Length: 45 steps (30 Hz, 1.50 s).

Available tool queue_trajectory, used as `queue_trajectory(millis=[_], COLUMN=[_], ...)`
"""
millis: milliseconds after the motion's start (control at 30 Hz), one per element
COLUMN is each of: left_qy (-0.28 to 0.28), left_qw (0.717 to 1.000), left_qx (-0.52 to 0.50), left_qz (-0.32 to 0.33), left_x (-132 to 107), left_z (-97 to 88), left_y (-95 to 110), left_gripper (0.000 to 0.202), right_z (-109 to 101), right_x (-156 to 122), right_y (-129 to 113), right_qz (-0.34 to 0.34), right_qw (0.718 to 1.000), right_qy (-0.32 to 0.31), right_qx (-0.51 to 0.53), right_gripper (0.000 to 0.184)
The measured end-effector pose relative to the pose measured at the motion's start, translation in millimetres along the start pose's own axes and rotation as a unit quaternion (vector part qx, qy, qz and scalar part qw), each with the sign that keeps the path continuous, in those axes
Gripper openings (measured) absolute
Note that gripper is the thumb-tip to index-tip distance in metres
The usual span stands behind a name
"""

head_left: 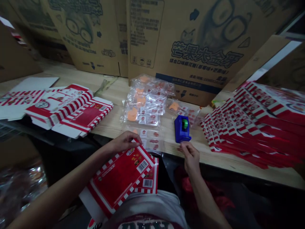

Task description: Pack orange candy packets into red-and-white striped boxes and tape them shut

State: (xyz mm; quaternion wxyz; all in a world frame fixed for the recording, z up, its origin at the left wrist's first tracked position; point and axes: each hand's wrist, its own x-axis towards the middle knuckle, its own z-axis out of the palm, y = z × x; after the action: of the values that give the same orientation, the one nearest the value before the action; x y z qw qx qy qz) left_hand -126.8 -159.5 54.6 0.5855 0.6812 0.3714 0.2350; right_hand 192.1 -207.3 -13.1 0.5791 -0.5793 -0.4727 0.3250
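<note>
My left hand [125,142] is closed on the top edge of a red-and-white striped flat carton [121,176], which has a barcode and food pictures. A second flat carton [152,175] of the same print shows from beneath it, at my lap. My right hand [191,156] is pinched at the front edge of a blue tape dispenser [179,130], which carries a green-cored roll. A faint clear strip of tape shows at the fingertips, though it is hard to see.
Clear bags [147,108] with orange pieces and printed sachets lie mid-table. Flat cartons [62,101] are stacked at left; a tall pile of striped cartons [252,127] stands at right. Large brown boxes [154,41] line the back. More clear bags [21,187] sit low at left.
</note>
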Motion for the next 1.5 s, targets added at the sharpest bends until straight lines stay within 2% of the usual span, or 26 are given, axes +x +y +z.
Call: queue_trajectory(millis=[67, 133, 200, 300, 367, 467, 533, 600, 633, 700, 767, 800, 833, 867, 933, 967, 1033, 1100, 1133, 1167, 1233, 1300, 1367, 1400, 1467, 1500], left_qy=[-0.017, -0.028, -0.033, -0.031, -0.014, 0.011, -0.002, -0.028, -0.041, -0.055, -0.060, -0.050, -0.025, 0.023, 0.184, 0.284, 0.456, 0.549, 0.562, 0.556, 0.501, 0.391, 0.241, 0.162, 0.032, -0.010], left_qw=[1.000, 0.999, 0.999, 0.999, 1.000, 0.998, 0.997, 0.995, 0.994, 0.992, 0.990, 0.991, 0.992, 0.993, 0.979, 0.954, 0.880, 0.823, 0.818, 0.826, 0.862, 0.875, 0.845, 0.828, 0.807, 0.803], left_qx=[-0.008, -0.014, -0.014, -0.011, 0.004, 0.038, 0.049, 0.051, 0.052, 0.050, 0.048, 0.046, 0.042, 0.032, -0.017, -0.054, -0.121, -0.142, -0.126, -0.091, 0.058, 0.281, 0.476, 0.536, 0.587, 0.591], left_qz=[-0.001, 0.000, 0.004, 0.010, 0.018, 0.042, 0.062, 0.080, 0.089, 0.105, 0.115, 0.117, 0.116, 0.112, 0.089, 0.074, 0.046, 0.022, 0.007, -0.011, -0.043, -0.045, -0.035, -0.038, -0.062, -0.077], left_x=[3, 6, 7, 5, 0, -7, -11, -14, -15, -19, -23, -26, -29, -32, -39, -43, -53, -68, -76, -86, -105, -121, -128, -128, -123, -119], left_z=[4.6, 9.9, 14.4, 17.8, 17.6, 15.5, 14.4, 14.4, 14.8, 15.4, 14.6, 13.5, 11.9, 10.1, 6.4, 5.0, 3.8, 4.5, 5.4, 6.8, 11.6, 20.9, 35.0, 43.1, 58.6, 64.9], left_y=[-3, -5, -6, -3, 1, 10, 19, 31, 37, 49, 59, 63, 64, 64, 59, 55, 42, 28, 22, 16, 9, 7, 8, 8, 8, 7], left_gripper=[0.023, 0.023, 0.023, 0.022, 0.020, 0.018, 0.018, 0.021, 0.022, 0.024, 0.024, 0.024, 0.023, 0.021, 0.018, 0.019, 0.025, 0.031, 0.034, 0.038, 0.059, 0.090, 0.117, 0.125, 0.132, 0.135], right_z=[18, 39, 58, 75, 78, 77, 76, 77, 78, 82, 88, 91, 95, 97, 100, 100, 99, 96, 95, 94, 94, 97, 102, 106, 114, 118], right_x=[-5, -8, -8, -10, -13, -13, -11, -7, -5, -5, -8, -10, -12, -13, -12, -11, -9, -8, -8, -7, -4, 3, 9, 12, 13, 13], right_y=[-27, -52, -69, -79, -80, -80, -79, -76, -75, -70, -66, -65, -63, -63, -62, -62, -62, -63, -63, -62, -60, -56, -53, -52, -53, -55], right_qz=[-0.019, -0.062, -0.121, -0.189, -0.189, -0.129, -0.057, 0.034, 0.087, 0.193, 0.282, 0.314, 0.331, 0.337, 0.327, 0.314, 0.282, 0.248, 0.238, 0.234, 0.233, 0.218, 0.186, 0.168, 0.139, 0.125], right_qw=[0.978, 0.919, 0.874, 0.843, 0.833, 0.847, 0.868, 0.865, 0.847, 0.777, 0.711, 0.695, 0.701, 0.720, 0.760, 0.774, 0.790, 0.805, 0.814, 0.820, 0.815, 0.786, 0.750, 0.733, 0.705, 0.692], right_qy=[-0.206, -0.389, -0.464, -0.460, -0.447, -0.447, -0.455, -0.492, -0.524, -0.592, -0.615, -0.604, -0.576, -0.535, -0.453, -0.429, -0.437, -0.471, -0.478, -0.481, -0.503, -0.560, -0.625, -0.652, -0.692, -0.709], right_qx=[0.000, -0.021, -0.078, -0.208, -0.265, -0.255, -0.191, -0.088, -0.028, 0.094, 0.193, 0.230, 0.260, 0.287, 0.332, 0.344, 0.325, 0.261, 0.229, 0.203, 0.172, 0.144, 0.114, 0.099, 0.073, 0.060], right_gripper=[0.028, 0.029, 0.029, 0.029, 0.027, 0.028, 0.024, 0.033, 0.039, 0.048, 0.056, 0.060, 0.060, 0.059, 0.057, 0.058, 0.057, 0.054, 0.050, 0.046, 0.040, 0.036, 0.032, 0.030, 0.030, 0.030])
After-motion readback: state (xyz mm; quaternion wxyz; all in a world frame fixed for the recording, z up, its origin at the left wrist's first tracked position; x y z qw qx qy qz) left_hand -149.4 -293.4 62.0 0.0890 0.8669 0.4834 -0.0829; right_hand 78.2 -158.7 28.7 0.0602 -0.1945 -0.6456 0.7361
